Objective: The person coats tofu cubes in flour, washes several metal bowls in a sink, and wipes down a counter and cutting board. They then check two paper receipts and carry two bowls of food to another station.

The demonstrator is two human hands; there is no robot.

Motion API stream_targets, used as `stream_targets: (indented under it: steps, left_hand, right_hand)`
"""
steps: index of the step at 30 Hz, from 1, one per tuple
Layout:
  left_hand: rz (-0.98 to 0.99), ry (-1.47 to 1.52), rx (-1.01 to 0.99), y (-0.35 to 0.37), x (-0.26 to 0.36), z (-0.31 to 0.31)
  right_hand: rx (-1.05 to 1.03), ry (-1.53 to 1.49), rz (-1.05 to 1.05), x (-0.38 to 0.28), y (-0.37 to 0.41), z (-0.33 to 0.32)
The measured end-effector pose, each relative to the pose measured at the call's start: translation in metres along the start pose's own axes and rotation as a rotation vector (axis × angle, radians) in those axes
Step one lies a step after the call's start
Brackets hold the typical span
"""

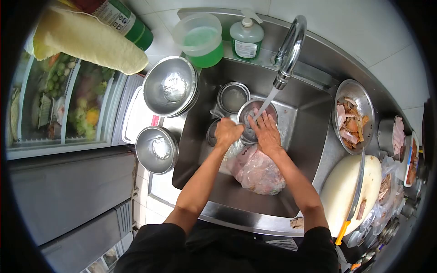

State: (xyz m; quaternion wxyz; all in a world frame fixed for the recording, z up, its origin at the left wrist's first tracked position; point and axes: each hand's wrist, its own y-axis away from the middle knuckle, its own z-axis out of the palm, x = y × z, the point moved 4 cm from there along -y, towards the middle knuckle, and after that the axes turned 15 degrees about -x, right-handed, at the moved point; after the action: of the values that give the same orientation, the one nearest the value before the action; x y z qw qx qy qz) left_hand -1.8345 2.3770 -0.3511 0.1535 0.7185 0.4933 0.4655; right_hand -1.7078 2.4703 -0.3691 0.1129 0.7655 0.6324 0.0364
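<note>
Under the stream from the tap (284,75), a small round metal pot (268,108) is tilted in the sink. My left hand (227,133) is closed at its left side, apparently round its handle; the fingers partly hide the grip. My right hand (267,136) reaches into the pot with fingers spread, touching the wet inside. Just below the hands lies a clear plastic bag of pale pink meat (257,170). Behind my left hand sits a round metal container (233,97) with liquid in it. Another metal vessel (212,133) is partly covered by that hand.
Stacked steel bowls (170,86) and another steel bowl (157,150) stand left of the sink (309,150). Behind are a tub of green liquid (200,43) and a soap bottle (246,38). To the right, a knife (357,186) lies on a white board (339,195), near a scrap bowl (353,113).
</note>
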Motion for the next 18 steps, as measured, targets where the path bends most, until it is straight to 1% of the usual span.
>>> stream_targets:
  steps: [1,2,3,4,5,6,7,8,9,11,12,13,14,15,16,17,18]
  left_hand:
    - [-0.001,0.004,0.007,0.000,0.006,-0.009]
    - [0.034,0.081,-0.013,0.004,0.015,-0.020]
    - [0.067,0.157,-0.037,0.009,0.020,-0.026]
    - [0.120,0.316,0.048,0.013,0.022,-0.029]
    - [0.120,0.315,0.049,0.006,0.016,-0.025]
    - [0.183,0.551,0.072,-0.004,0.007,-0.020]
    - [0.248,0.788,0.095,-0.013,-0.002,-0.015]
    - [0.250,0.826,0.010,0.006,0.009,-0.018]
    - [0.249,0.826,0.011,0.009,0.013,-0.020]
    - [0.176,0.559,0.003,0.009,0.018,-0.019]
    - [0.121,0.605,0.046,-0.001,0.014,-0.016]
    - [0.123,0.609,0.043,-0.006,0.011,-0.019]
    - [0.117,0.562,0.032,-0.010,0.006,-0.024]
    - [0.110,0.512,0.020,-0.013,0.004,-0.027]
    - [0.100,0.458,0.041,-0.013,0.002,-0.026]
    - [0.097,0.464,0.042,-0.012,0.002,-0.022]
    - [0.103,0.388,0.035,-0.010,0.003,-0.018]
  right_hand:
    - [0.010,-0.041,-0.006,0.006,-0.006,0.007]
    - [0.126,-0.195,-0.177,0.005,-0.007,-0.008]
    - [0.125,-0.194,-0.182,0.005,-0.009,-0.017]
    - [0.031,-0.550,-0.105,0.009,-0.015,-0.021]
    - [-0.066,-0.903,-0.021,0.011,-0.019,-0.028]
    - [0.009,-0.886,0.139,0.006,-0.022,-0.058]
    - [0.013,-0.885,0.139,-0.001,-0.029,-0.060]
    - [0.074,-0.823,0.240,-0.002,-0.034,-0.060]
    - [0.131,-0.762,0.342,-0.005,-0.037,-0.059]
    - [0.130,-0.726,0.341,-0.015,-0.037,-0.047]
    - [0.192,-0.679,0.157,-0.023,-0.036,-0.043]
    - [0.254,-0.625,-0.026,-0.028,-0.033,-0.041]
    - [0.078,-0.607,-0.069,-0.028,-0.026,-0.044]
    - [0.075,-0.605,-0.067,-0.019,-0.021,-0.041]
    - [0.152,-0.366,-0.133,-0.012,-0.014,-0.040]
    - [0.228,-0.124,-0.203,-0.005,-0.007,-0.038]
    - [0.162,-0.127,-0.168,0.007,-0.004,-0.032]
